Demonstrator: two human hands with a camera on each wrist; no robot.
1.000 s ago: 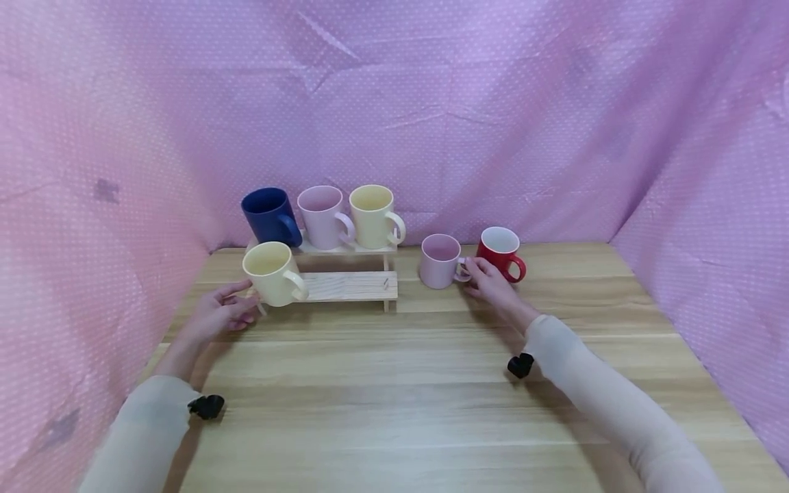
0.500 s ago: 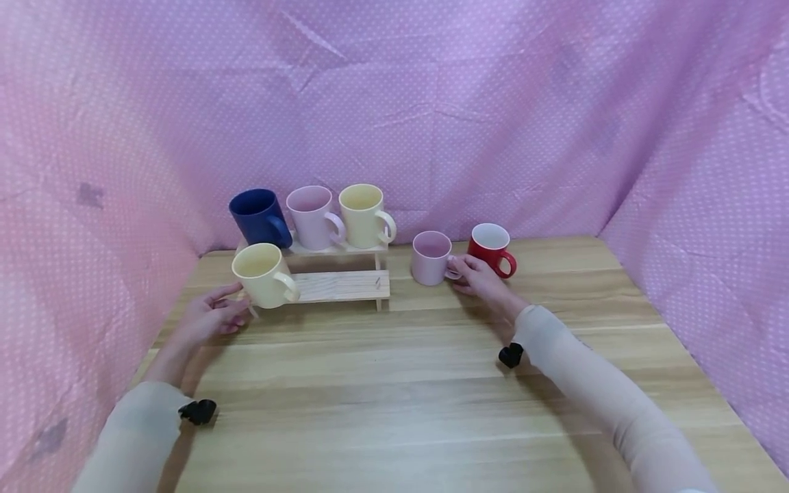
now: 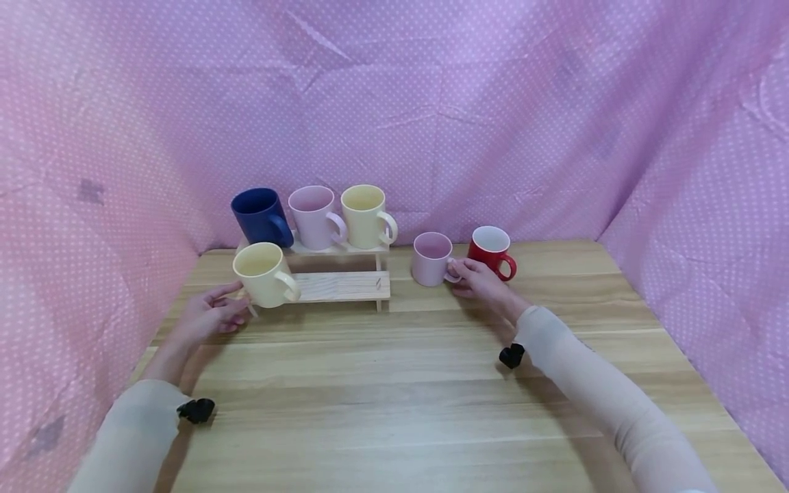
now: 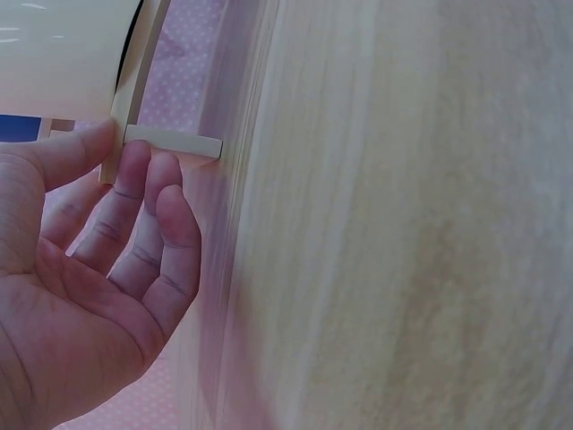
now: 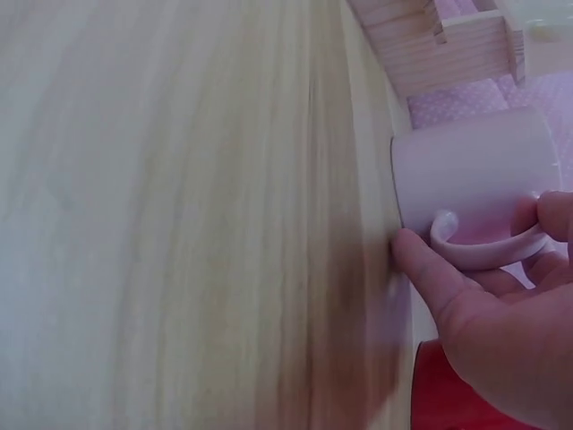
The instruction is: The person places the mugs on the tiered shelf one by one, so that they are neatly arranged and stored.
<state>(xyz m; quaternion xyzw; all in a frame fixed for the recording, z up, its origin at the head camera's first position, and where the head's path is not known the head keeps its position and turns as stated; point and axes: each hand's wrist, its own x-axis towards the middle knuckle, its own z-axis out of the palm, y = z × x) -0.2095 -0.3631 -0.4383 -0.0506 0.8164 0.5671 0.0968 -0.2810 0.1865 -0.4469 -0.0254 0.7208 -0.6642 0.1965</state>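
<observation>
My left hand [image 3: 209, 317] is at the left end of a two-tier wooden rack [image 3: 345, 287]. In the left wrist view its thumb and fingers pinch the end of the lower board [image 4: 134, 81]. Right above sits a yellow mug [image 3: 261, 275] on that board, handle to the right. My right hand [image 3: 483, 282] pinches the handle of a pink mug [image 3: 429, 260], which stands upright on the table right of the rack. In the right wrist view, fingers lie around the handle [image 5: 488, 255] and one fingertip touches the tabletop near the mug's base.
On the upper tier stand a tilted blue mug [image 3: 259, 216], a second pink mug [image 3: 313, 219] and a second yellow mug [image 3: 364, 219]. A red mug [image 3: 483, 252] with white inside stands just behind my right hand. Pink dotted cloth [image 3: 394, 103] encloses the table [image 3: 370, 397].
The head view has shifted slightly, so everything appears a little further left. Relative to the mugs and rack, both hands keep their places.
</observation>
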